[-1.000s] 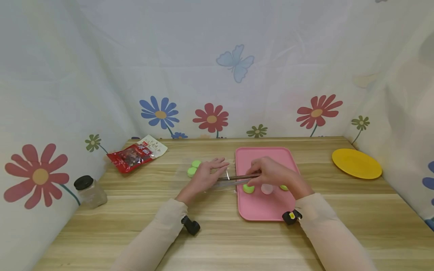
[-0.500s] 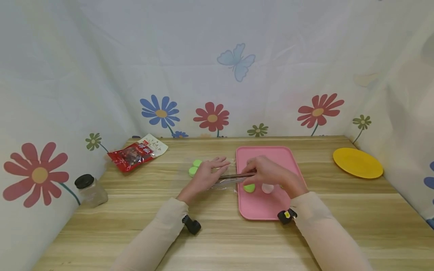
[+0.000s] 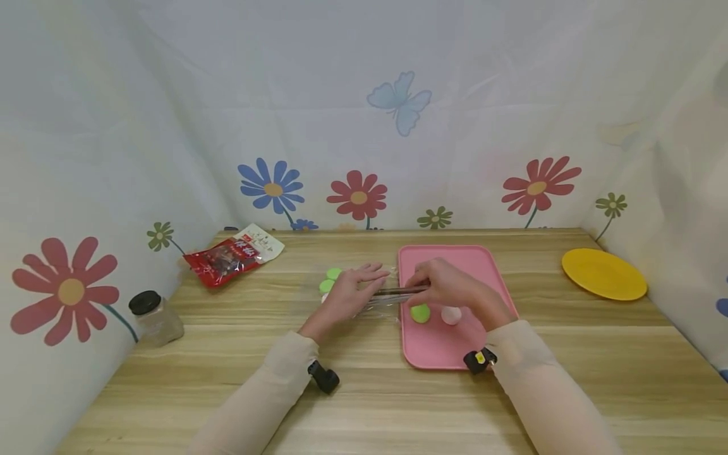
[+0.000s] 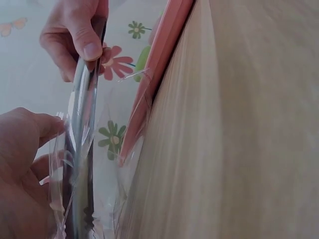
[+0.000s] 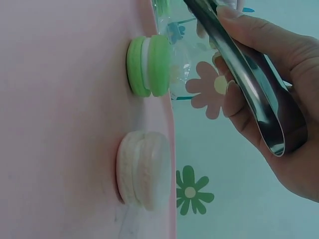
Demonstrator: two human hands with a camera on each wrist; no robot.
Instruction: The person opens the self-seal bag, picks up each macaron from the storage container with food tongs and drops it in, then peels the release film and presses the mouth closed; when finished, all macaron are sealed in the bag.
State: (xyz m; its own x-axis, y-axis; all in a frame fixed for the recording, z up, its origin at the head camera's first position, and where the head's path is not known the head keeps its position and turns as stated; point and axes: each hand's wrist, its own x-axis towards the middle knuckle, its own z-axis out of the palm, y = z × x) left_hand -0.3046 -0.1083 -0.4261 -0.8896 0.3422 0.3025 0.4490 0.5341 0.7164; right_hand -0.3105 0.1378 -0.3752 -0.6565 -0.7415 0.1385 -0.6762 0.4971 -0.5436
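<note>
My right hand point(image 3: 452, 287) grips metal tongs point(image 3: 402, 291) over the pink tray point(image 3: 443, 351). In the right wrist view, the bent end of the tongs point(image 5: 276, 124) lies in that palm. Their toothed tips reach into a clear plastic bag point(image 4: 112, 199), seen in the left wrist view. My left hand point(image 3: 351, 292) holds the bag's mouth around the tongs. Two green macarons point(image 3: 333, 273) and part of a pale one point(image 3: 325, 297) show beyond the left hand. On the tray sit a green macaron point(image 5: 148, 64) and a pale pink macaron point(image 5: 143, 170).
A red and white snack packet point(image 3: 233, 256) lies at the back left. Below it stands a clear jar with a black lid point(image 3: 156, 319). A yellow plate point(image 3: 604, 273) is at the far right of the wooden table point(image 3: 364, 411). Floral cloth hangs behind.
My right hand has moved a little left with the tongs, further into the bag. A pale macaron now shows beside the left hand. The right hand now covers the tray's rightmost green macaron.
</note>
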